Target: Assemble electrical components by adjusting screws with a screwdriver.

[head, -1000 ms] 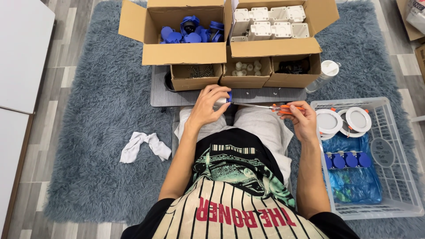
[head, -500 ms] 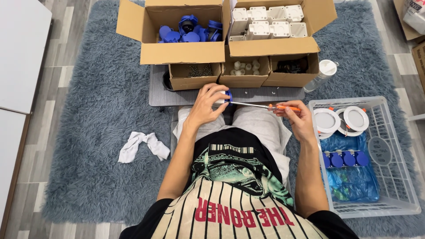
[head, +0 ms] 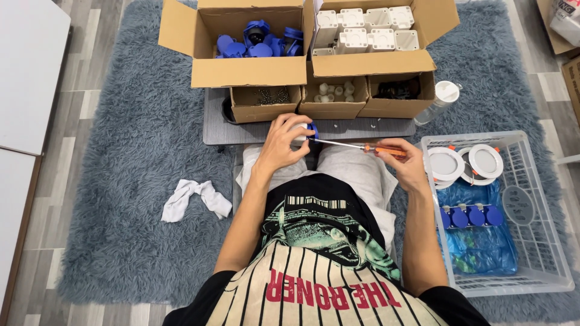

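Left hand (head: 283,143) clenched round small white-and-blue plastic fitting (head: 305,130), steadying it; right hand (head: 403,164) gripped orange-handled screwdriver (head: 362,147), tip aimed into fitting.

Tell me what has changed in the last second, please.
Almost nothing. The left hand still grips the small blue and white part, and the right hand still holds the screwdriver with its tip at that part. Boxes, basket and rag lie unchanged.

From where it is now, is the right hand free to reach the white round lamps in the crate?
Probably not at once: the right hand is gripping the orange-handled screwdriver. The path itself looks open, since the white round lamps lie uncovered at the near end of the open-topped crate just beside that hand.
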